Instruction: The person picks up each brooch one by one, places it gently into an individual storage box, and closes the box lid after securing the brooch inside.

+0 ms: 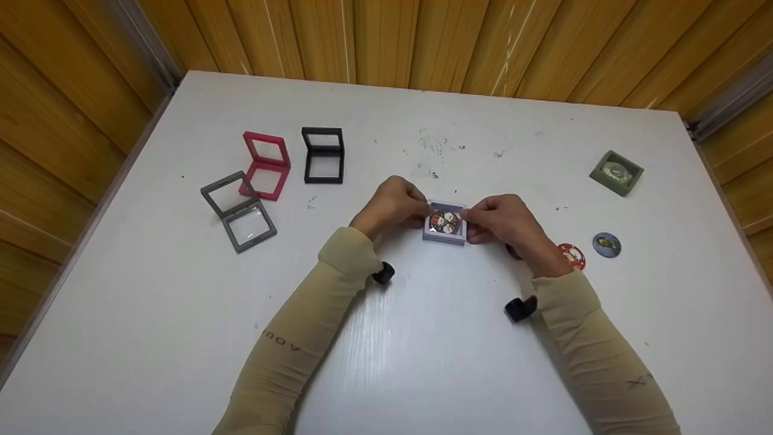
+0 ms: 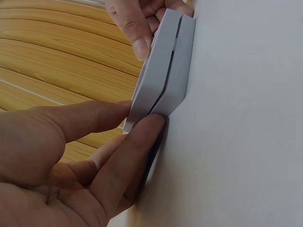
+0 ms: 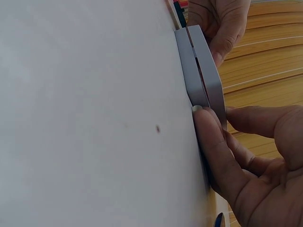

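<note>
I'm holding a smooth, matt, plastic-looking case [image 1: 444,238] around a glossy badge [image 1: 445,222]; my cloth sleeves [image 1: 302,320] are looking matt, the worktop [image 1: 441,362] is shining faintly.

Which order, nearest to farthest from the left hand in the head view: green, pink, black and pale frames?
1. Pale frame: gripped by the left hand.
2. Black frame: ahead, to its left.
3. Pink frame: farther left.
4. Green frame: far right.

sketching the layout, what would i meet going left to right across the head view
Gray frame, pink frame, black frame, left hand, pale frame, right hand, red disc, green frame.
</note>
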Demonstrator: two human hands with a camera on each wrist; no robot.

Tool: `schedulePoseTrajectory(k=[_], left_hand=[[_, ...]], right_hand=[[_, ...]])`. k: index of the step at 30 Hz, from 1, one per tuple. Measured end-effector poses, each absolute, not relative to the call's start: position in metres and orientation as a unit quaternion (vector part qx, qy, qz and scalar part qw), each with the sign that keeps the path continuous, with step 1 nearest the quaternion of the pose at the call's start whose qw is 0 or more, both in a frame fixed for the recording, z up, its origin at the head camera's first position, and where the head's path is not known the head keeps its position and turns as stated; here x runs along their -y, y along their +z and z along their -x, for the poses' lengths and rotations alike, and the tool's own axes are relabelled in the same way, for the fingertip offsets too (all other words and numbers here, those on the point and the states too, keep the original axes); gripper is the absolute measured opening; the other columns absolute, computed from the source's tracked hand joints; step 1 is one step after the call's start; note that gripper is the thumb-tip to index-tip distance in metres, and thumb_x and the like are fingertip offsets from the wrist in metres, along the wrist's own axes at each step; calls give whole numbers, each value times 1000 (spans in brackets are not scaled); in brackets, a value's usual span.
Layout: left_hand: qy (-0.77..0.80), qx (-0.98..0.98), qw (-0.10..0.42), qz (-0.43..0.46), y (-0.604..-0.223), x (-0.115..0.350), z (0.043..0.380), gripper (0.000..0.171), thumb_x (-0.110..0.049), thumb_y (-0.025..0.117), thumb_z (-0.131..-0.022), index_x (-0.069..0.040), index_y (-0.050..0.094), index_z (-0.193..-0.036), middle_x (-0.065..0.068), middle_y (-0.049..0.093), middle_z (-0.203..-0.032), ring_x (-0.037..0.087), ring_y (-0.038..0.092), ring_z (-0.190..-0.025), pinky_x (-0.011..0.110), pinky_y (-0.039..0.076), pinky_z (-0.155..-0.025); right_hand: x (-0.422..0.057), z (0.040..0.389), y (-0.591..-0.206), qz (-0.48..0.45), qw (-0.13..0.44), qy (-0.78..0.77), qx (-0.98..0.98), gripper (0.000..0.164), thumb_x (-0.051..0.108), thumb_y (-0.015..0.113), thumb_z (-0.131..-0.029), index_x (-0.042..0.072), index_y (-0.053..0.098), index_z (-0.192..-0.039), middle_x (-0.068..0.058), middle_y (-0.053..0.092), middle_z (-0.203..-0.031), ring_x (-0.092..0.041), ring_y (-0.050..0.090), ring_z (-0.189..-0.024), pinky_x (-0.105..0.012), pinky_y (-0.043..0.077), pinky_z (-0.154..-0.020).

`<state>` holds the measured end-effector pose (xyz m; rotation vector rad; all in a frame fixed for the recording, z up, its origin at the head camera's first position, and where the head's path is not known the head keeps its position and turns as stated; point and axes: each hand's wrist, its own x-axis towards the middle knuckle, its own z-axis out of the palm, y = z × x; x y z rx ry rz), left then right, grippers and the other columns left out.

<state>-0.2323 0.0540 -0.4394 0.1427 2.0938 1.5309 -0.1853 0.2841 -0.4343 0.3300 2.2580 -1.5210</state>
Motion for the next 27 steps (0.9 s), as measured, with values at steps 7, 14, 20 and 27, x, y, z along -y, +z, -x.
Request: schedulePoseTrajectory(k=[7,14,20,27], left_hand=[[559,-783,265,-56,-439,-53,233,13,-1,81,-92,5,78,-103,12,75,-107,16,76,-79,25,61,-75],[571,-772,275,-50,-439,-53,233,13,1,80,-93,7,76,-104,12,73,-107,17,76,-81,27,62,-75],[572,-772,274,-50,-438,-53,233,14,0,80,-93,7,75,-104,12,73,-107,19,77,-82,27,62,-75],[573,-771,274,-50,-439,-53,233,14,1,81,-92,7,76,-104,12,73,-106,18,77,-81,27,62,-75]], right_hand=[[-284,185,-435,-115,195,-544,-808,28,16,73,-101,-11,68,-109,-8,73,-79,-13,73,-69,-27,62,-69],[-285,185,-435,-103,195,-546,-808,28,14,72,-102,-12,67,-110,-8,74,-80,-12,73,-70,-26,62,-69],[-285,185,-435,-106,196,-552,-804,27,14,72,-102,-12,67,-109,-8,74,-80,-12,73,-70,-27,62,-69],[-285,185,-435,-109,198,-551,-804,28,14,72,-102,-12,67,-110,-8,74,-81,-13,73,-71,-27,63,-70]])
